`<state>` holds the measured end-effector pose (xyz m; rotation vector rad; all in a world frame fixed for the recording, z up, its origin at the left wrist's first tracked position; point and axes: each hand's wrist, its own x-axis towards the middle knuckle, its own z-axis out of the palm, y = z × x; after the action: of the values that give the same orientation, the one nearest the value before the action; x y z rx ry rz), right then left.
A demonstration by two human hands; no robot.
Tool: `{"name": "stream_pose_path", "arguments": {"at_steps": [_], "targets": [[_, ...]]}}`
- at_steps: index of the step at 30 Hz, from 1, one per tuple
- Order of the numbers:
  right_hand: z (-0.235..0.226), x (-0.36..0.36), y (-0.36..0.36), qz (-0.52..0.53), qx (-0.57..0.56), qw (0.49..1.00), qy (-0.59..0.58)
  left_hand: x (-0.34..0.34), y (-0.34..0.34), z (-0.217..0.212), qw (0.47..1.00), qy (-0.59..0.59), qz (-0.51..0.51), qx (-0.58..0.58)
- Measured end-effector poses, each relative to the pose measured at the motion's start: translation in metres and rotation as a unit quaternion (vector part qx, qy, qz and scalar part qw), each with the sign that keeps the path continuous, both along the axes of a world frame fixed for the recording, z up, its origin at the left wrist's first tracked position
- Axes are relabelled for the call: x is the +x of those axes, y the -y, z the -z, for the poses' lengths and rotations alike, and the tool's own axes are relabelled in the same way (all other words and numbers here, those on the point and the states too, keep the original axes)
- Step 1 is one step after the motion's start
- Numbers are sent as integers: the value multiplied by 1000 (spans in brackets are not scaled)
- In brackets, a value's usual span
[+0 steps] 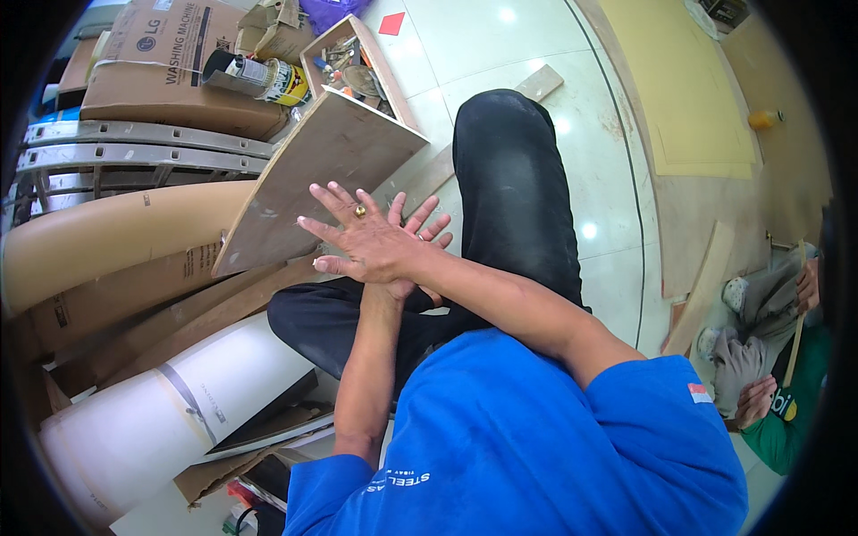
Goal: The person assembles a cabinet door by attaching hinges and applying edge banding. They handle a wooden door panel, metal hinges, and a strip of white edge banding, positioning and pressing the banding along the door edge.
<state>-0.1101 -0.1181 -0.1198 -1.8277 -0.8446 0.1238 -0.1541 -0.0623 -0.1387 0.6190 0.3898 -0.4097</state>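
A brown roll [125, 228] lies left of the plywood panel [308, 170]. Beside the panel's right edge, the right hand [371, 243], fingers spread and empty, crosses over the left hand [424, 229], its visible fingers parted, palm hidden. Work seems paused; what remains cannot be told.

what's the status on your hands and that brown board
Right hand open, crossed over left hand, open, partly hidden. Brown board ahead-left, beside wooden box. Right leg close by.

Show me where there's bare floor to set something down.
Bare tiled floor lies between the right knee and the plywood sheet; another patch lies between the wooden box and wood strip. Left of the right hand it's crowded: board, ladder, carton, white roll.
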Motion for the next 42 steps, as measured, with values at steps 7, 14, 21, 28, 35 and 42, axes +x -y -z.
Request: {"name": "stream_pose_path", "arguments": {"at_steps": [7,14,21,28,35,42], "targets": [[18,32,-3,60,59,991,-103,-32,24,-27,999,-7,-20,-24],[-2,71,30,178,205,954,-130,-16,-30,-90,856,221,284,370],[-76,115,137,85,320,934,-137,76,-117,-124,726,316,255,555],[-123,69,190,157,260,945,-120,121,-110,-26,627,369,345,592],[-132,20,217,209,230,936,-164,157,-79,2,569,365,455,579],[-146,3,226,176,210,949,-154,157,-77,-19,557,345,458,601]]}}
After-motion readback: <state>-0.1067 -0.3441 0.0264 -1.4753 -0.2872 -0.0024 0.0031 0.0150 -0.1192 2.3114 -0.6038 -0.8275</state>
